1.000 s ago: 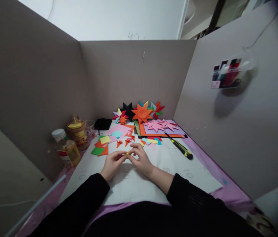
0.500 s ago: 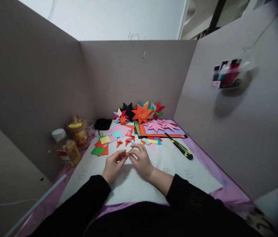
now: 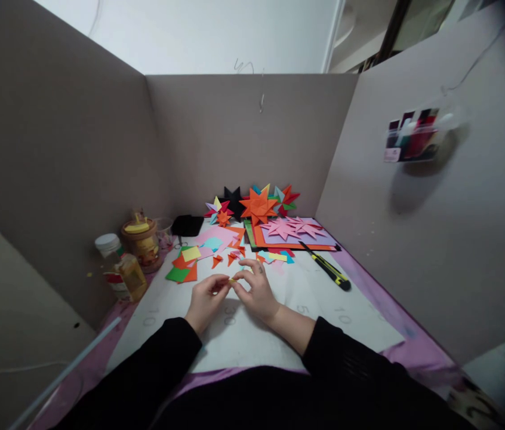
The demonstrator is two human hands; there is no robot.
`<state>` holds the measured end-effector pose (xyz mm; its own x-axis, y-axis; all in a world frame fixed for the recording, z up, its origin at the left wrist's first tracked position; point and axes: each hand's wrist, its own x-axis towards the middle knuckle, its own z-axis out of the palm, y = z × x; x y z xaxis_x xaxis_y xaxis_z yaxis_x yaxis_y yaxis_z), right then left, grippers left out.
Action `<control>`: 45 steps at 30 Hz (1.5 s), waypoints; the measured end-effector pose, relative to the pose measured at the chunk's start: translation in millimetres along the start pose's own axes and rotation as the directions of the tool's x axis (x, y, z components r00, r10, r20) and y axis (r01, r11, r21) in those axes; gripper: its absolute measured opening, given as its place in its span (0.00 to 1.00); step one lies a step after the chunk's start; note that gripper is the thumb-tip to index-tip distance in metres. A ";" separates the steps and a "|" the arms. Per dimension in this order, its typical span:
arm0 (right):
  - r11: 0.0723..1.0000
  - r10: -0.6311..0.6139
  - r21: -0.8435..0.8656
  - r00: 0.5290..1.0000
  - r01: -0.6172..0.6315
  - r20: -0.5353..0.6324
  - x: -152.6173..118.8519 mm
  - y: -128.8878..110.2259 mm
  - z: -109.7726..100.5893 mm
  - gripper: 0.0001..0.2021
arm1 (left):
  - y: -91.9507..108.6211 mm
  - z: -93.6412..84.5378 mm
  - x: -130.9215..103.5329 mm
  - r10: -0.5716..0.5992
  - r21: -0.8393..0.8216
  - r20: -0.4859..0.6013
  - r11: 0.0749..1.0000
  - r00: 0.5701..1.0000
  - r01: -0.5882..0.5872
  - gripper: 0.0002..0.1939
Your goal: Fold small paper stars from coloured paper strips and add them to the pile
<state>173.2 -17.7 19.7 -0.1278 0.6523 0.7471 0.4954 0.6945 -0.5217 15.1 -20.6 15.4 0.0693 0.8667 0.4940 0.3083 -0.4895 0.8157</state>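
Observation:
Over the middle of the white sheet [image 3: 252, 346], my left hand [image 3: 206, 297] and my right hand [image 3: 255, 292] meet at the fingertips. Between them is a small piece of yellow paper [image 3: 231, 280], pinched from both sides and mostly covered by fingers. Just beyond my hands lie small folded orange paper pieces [image 3: 217, 261]. Loose paper squares, among them a green square [image 3: 178, 274] and a yellow square [image 3: 190, 254], lie to the left. A yellow paper strip [image 3: 277, 257] rests on coloured scraps to the right.
A black and yellow utility knife [image 3: 330, 270] lies on the right. Folded paper stars, including an orange star [image 3: 259, 205] and a pink star [image 3: 280, 228], stand and lie at the back. A bottle of amber liquid [image 3: 125, 278] and a brown jar [image 3: 142, 242] stand left. Grey panels enclose the table.
My right hand's fingers have shifted slightly around the yellow paper, with the index finger raised a little. My left hand stays almost where it was.

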 end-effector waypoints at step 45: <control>0.949 0.141 0.260 0.978 -0.179 0.156 1.8 9.2 1.9 0.05 | -3.8 -6.3 7.2 -0.148 -0.069 0.085 0.986 0.985 0.154 0.12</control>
<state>175.9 -9.5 15.4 -0.1885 0.7832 0.5925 0.2694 0.6214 -0.7357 8.4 -13.1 17.7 0.1030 0.9346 0.3404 0.2496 -0.3555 0.9007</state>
